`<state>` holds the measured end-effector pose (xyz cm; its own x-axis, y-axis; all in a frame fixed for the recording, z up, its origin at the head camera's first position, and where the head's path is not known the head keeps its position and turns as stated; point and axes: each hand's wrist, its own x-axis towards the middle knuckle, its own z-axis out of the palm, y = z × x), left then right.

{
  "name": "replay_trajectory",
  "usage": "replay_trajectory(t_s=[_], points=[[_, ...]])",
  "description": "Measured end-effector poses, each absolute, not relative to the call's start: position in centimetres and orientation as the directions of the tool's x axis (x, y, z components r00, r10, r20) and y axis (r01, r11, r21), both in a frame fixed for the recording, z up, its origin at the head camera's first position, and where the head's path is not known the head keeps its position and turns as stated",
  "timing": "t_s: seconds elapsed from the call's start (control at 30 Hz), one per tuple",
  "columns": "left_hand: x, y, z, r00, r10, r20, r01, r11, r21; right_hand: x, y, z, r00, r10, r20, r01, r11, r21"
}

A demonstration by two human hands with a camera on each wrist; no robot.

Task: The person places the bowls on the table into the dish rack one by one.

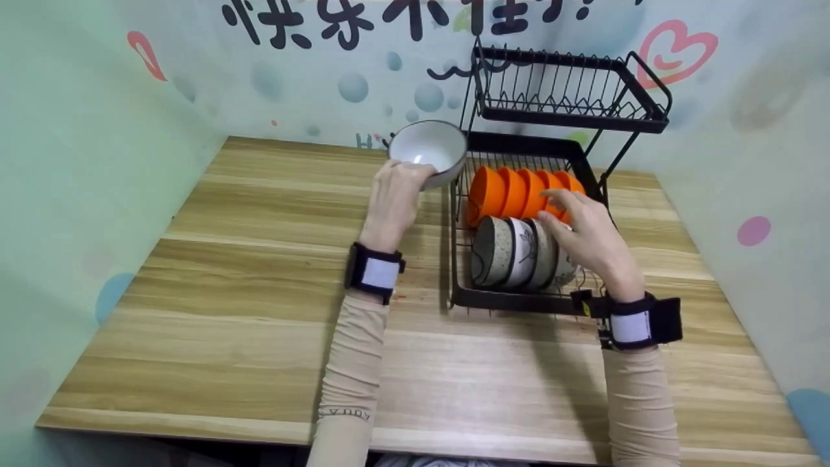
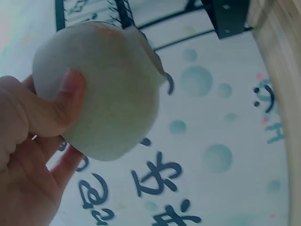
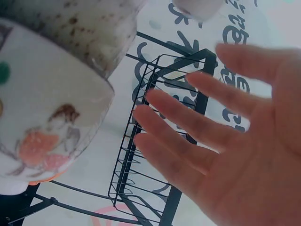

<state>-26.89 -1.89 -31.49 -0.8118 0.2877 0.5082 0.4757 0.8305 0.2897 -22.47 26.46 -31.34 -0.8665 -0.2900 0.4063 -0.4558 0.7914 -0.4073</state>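
Note:
My left hand [image 1: 397, 198] grips a white bowl [image 1: 429, 144] with a dark rim, held up beside the rack's left side. In the left wrist view, the thumb presses on the pale outer wall of the bowl [image 2: 108, 94], while fingers show behind it. Over the rack, my right hand [image 1: 587, 237] has its fingers spread and holds nothing. Close to it stands a row of patterned ceramic bowls [image 1: 496, 253], tipped on their sides; one with a painted flower [image 3: 42, 141] looms large in the right wrist view. Orange bowls [image 1: 489, 194] line up behind them, partly overlapped by the right fingertips.
The black two-tier dish rack [image 1: 519, 301] stands at the table's right half, its upper tier [image 1: 570, 120] rising at the back. A wooden table [image 1: 246, 292] extends left and forward. Decorated walls [image 1: 292, 84] enclose the back and both sides.

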Motion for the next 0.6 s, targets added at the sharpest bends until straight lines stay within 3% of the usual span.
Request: replay_trajectory(t_s=[0.2,0.6], points=[[-26.0,-0.4,-30.9,-0.726,0.406,0.554,0.591,0.781,0.202,-22.5,26.4,-31.2,-0.855,-0.202,0.478,-0.446,0.758,-0.477],[-24.9,1.8,-30.5,-0.601,0.554,0.576,0.706,0.706,0.058,-22.2,25.9,-30.6,-0.891,-0.111,0.439,-0.378,0.717,-0.586]])
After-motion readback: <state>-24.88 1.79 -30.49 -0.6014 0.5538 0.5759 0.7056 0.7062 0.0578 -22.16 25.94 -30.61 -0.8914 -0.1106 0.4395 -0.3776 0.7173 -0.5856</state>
